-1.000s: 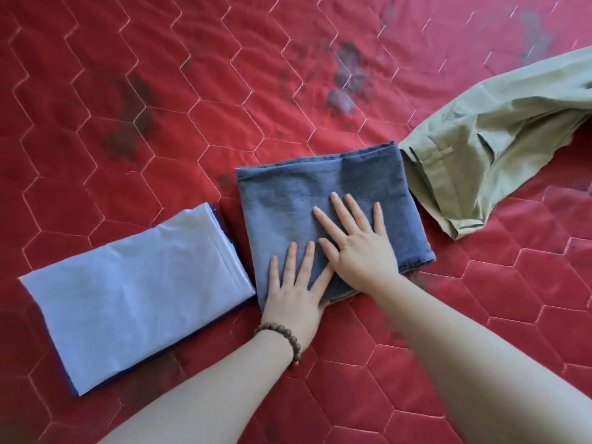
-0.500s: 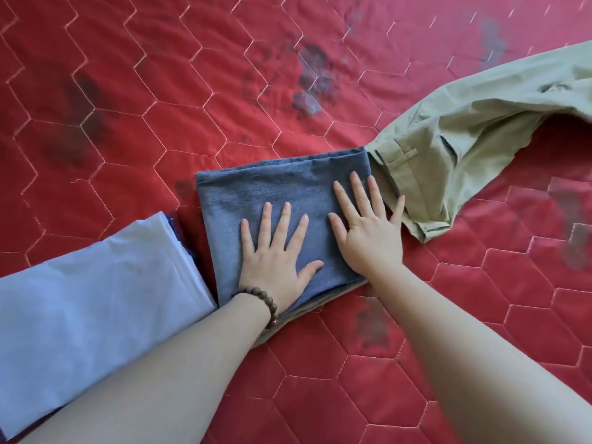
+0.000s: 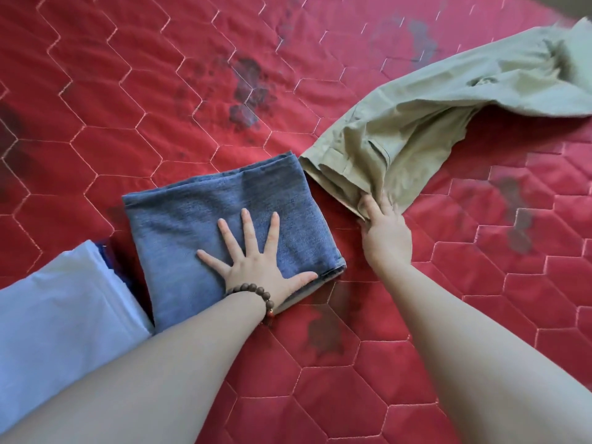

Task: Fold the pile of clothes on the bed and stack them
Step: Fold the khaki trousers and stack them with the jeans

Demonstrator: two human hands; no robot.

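A folded blue denim garment (image 3: 198, 225) lies in the middle of the red quilted bed (image 3: 128, 91). My left hand (image 3: 256, 254) rests flat on it with fingers spread, a bead bracelet on the wrist. To the right, an unfolded olive-green garment (image 3: 416, 129) sprawls toward the upper right corner. My right hand (image 3: 384, 229) grips the near corner of the green garment, fingertips tucked into its edge. A folded light-blue garment (image 3: 57, 315) lies at the lower left, touching the denim's left side.
The red bedcover has hexagon stitching and several dark stains, one patch (image 3: 246, 94) beyond the denim and one (image 3: 323, 331) near my left wrist. Bare bedcover stretches across the far left and the near right.
My right hand left the denim and moved right to take hold of the green garment's corner. My left hand slid to the denim's middle. The view shifted right.
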